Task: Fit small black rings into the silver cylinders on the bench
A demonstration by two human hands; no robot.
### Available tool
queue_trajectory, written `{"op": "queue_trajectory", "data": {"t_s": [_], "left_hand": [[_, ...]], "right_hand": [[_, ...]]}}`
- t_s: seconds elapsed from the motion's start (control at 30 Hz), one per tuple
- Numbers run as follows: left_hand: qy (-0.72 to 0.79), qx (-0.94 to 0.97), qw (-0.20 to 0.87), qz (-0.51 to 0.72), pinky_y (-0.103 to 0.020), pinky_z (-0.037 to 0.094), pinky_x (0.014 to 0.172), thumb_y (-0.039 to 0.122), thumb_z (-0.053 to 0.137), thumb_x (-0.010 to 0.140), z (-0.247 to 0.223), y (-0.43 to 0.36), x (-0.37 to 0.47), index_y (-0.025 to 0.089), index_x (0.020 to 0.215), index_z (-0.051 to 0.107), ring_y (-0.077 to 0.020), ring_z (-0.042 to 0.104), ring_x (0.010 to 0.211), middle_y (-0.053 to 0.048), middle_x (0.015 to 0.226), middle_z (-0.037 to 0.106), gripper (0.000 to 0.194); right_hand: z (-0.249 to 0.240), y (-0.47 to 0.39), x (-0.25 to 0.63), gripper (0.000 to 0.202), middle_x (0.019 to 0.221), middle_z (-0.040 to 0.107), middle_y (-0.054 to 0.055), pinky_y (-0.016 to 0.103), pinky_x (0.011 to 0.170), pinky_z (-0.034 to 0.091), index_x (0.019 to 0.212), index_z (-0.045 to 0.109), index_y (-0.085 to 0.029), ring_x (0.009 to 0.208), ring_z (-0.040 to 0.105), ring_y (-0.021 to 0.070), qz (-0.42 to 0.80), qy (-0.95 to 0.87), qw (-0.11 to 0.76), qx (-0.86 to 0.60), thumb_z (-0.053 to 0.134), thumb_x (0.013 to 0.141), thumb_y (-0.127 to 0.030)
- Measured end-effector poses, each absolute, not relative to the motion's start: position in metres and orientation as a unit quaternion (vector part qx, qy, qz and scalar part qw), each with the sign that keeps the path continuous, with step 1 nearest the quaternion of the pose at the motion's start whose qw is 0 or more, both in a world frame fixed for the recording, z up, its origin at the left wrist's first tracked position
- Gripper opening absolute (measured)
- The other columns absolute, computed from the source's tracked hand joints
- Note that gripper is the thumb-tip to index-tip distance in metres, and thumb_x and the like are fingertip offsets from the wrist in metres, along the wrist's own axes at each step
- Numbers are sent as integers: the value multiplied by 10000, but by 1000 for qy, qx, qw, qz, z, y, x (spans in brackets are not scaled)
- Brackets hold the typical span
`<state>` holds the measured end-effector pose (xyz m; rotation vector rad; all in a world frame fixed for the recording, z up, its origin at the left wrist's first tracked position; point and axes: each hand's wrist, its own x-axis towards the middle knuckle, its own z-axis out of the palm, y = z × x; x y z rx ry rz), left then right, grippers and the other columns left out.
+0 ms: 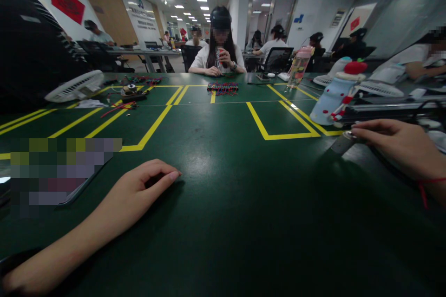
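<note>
On the right, my right hand (400, 141) pinches the top end of a small grey metal cylinder (343, 144), which tilts close over the green table (223, 222). A red string circles that wrist. My left hand (149, 183) rests on the table left of the middle, its thumb and index fingertips pressed together. Whether anything tiny is between those fingertips cannot be made out. Just beyond the metal cylinder stands a light blue bottle (326, 102) with a red and white top.
Yellow tape (292, 137) marks the table. A wire bundle (223, 88) lies in front of a seated person (221, 51). White fans (78, 86), a pink-lidded bottle (298, 67) and loose wires stand or lie around. A pixelated flat object is at left.
</note>
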<state>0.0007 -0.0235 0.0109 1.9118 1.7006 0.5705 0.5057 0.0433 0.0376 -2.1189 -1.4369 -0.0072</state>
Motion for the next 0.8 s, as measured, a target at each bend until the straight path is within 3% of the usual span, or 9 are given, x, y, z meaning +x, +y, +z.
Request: {"op": "queue_trajectory", "data": {"t_s": [0.13, 0.27, 0.43, 0.53, 0.7, 0.8], "left_hand": [[628, 704, 254, 212, -356, 447, 883, 498, 502, 869, 13, -24, 3, 237, 922, 678, -237, 611, 969, -29, 1020, 681, 320], [628, 706, 251, 210, -354, 446, 880, 491, 500, 871, 11, -22, 1, 239, 923, 678, -236, 610, 972, -24, 1013, 680, 313], [628, 706, 252, 212, -343, 442, 884, 488, 506, 870, 12, -23, 2, 234, 919, 678, -228, 611, 973, -19, 1011, 677, 311], [627, 705, 255, 212, -342, 439, 891, 480, 504, 877, 13, -23, 3, 229, 927, 674, -225, 609, 973, -23, 1015, 676, 308], [619, 711, 254, 214, -341, 446, 875, 471, 500, 884, 10, -22, 3, 233, 924, 671, -224, 605, 966, -27, 1015, 669, 296], [614, 717, 253, 212, -336, 450, 864, 464, 490, 891, 11, -22, 4, 230, 920, 673, -222, 607, 957, -26, 1006, 670, 299]], "right_hand": [[39, 43, 502, 322, 822, 698, 72, 347, 703, 427, 857, 743, -205, 772, 608, 229, -17, -523, 269, -809, 689, 654, -449], [41, 43, 502, 328, 899, 705, 75, 354, 742, 435, 880, 745, -199, 821, 617, 229, 21, -529, 286, -799, 706, 643, -423], [34, 42, 507, 509, 892, 705, 78, 380, 748, 458, 927, 705, -193, 791, 638, 233, 48, -539, 278, -794, 758, 552, -533], [19, 42, 511, 599, 917, 696, 102, 351, 689, 495, 971, 650, -167, 766, 656, 227, 38, -559, 304, -770, 790, 509, -522], [6, 38, 486, 493, 895, 686, 97, 327, 666, 532, 968, 623, -150, 762, 666, 215, -61, -598, 365, -711, 764, 597, -443], [9, 26, 438, 468, 974, 675, 93, 307, 710, 563, 1020, 595, -163, 804, 671, 187, 22, -659, 431, -615, 752, 650, -403]]}}
